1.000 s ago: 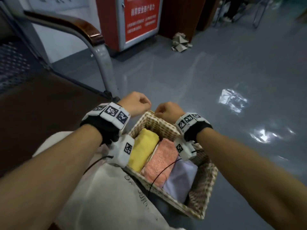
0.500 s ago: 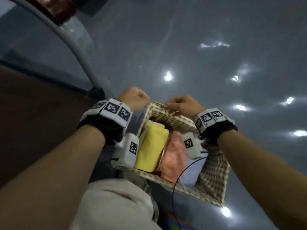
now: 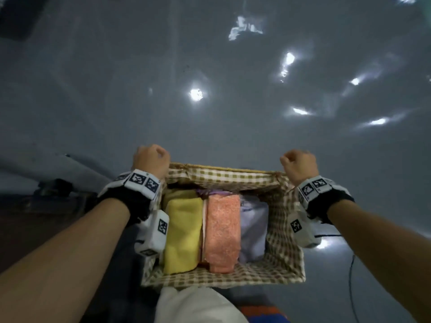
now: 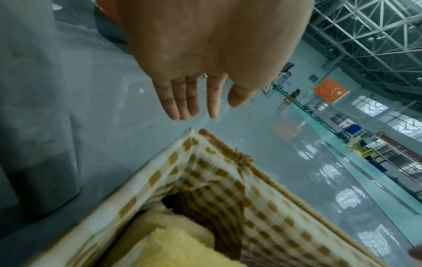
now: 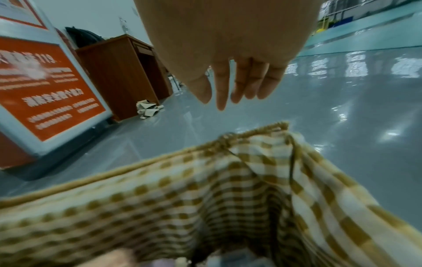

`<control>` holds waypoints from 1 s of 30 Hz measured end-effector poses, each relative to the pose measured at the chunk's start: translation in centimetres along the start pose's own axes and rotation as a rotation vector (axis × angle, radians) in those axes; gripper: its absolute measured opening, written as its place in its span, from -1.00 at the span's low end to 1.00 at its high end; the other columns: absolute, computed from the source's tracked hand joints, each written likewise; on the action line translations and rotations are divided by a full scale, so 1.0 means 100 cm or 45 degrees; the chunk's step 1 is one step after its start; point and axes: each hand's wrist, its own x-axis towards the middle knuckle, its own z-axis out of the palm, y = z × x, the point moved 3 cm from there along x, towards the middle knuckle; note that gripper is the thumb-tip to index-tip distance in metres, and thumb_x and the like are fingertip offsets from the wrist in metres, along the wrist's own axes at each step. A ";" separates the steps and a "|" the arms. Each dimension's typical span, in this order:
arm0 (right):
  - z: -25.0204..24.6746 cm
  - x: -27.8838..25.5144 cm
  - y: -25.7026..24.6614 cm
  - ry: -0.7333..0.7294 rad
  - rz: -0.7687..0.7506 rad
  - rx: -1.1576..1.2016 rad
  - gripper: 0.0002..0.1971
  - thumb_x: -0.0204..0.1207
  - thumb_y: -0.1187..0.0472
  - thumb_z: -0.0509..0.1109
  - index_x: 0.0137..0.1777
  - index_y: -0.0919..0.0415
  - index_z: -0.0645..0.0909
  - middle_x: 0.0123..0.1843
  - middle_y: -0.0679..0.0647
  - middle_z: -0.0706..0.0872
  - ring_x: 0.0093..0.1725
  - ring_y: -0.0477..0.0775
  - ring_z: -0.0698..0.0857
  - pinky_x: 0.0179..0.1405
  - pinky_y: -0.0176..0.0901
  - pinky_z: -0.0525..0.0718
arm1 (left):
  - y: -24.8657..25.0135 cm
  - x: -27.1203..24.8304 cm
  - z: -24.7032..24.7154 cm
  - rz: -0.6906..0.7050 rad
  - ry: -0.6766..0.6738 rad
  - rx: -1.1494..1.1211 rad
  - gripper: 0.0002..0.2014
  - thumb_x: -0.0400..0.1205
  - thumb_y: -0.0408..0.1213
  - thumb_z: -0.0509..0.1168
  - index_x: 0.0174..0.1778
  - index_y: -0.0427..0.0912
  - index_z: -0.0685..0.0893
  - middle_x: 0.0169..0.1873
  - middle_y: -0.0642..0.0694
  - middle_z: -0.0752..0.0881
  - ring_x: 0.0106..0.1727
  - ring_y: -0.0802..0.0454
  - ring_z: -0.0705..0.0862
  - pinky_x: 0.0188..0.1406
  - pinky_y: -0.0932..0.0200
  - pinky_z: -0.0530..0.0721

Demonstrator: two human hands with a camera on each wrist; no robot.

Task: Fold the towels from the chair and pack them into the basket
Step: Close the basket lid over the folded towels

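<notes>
A glossy grey floor (image 3: pixel 210 78) fills the head view, scattered with bright reflections of ceiling lights, and a dark brown chair seat (image 3: pixel 35 217) shows at the left edge. The basket (image 3: pixel 224 279), woven and lined with brown-and-white checked cloth, sits low in that view with three folded towels side by side inside it: a yellow towel (image 3: pixel 183 234) on the left, a pink towel (image 3: pixel 221 231) in the middle and a pale lilac towel (image 3: pixel 253 227) on the right. The left hand (image 3: pixel 151 160) hangs above the basket's far left corner and the right hand (image 3: pixel 299 165) above its far right corner; from the head they look loosely curled, but the wrist views show both with fingers extended and relaxed, clear of the rim and holding nothing. Only the right wrist view shows a red sign (image 5: pixel 43 90) with white Chinese writing, blurred except for the digits 119, a wooden desk (image 5: pixel 123 75) and crumpled paper (image 5: pixel 148 109) on the floor. Only the left wrist view shows a hall with a steel truss roof (image 4: pixel 365 27), a red flag with yellow stars (image 4: pixel 331 92) and a teal floor strip (image 4: pixel 342 144)
</notes>
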 end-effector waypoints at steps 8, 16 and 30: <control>0.050 0.025 0.038 -0.389 0.411 0.181 -0.61 0.67 0.20 0.16 0.32 0.49 0.55 0.33 0.39 0.60 0.34 0.34 0.56 0.19 -0.08 0.51 | -0.029 0.023 0.050 -0.023 -0.182 0.119 -0.55 0.76 -0.17 -0.10 0.25 -0.37 0.59 0.38 -0.37 0.52 0.43 -0.32 0.33 0.43 -0.05 0.25; 0.059 0.022 0.039 -0.023 0.354 0.580 -0.64 0.53 0.37 0.35 0.32 0.44 0.55 0.22 0.30 0.69 0.26 0.25 0.65 0.07 -0.19 0.50 | -0.024 0.034 0.052 -0.010 -0.054 -0.016 -0.56 0.74 -0.28 -0.02 0.59 -0.07 0.27 0.51 -0.25 0.40 0.47 -0.30 0.38 0.46 -0.15 0.36; 0.004 -0.004 0.048 0.177 0.199 1.002 -0.64 0.68 -0.04 0.09 0.12 0.15 0.65 0.16 0.30 0.62 0.14 0.19 0.60 0.21 0.18 0.62 | 0.005 0.007 -0.020 -0.044 0.213 -0.702 -0.56 0.68 0.10 0.08 0.26 -0.13 0.61 0.40 -0.28 0.42 0.34 -0.22 0.51 0.36 -0.09 0.49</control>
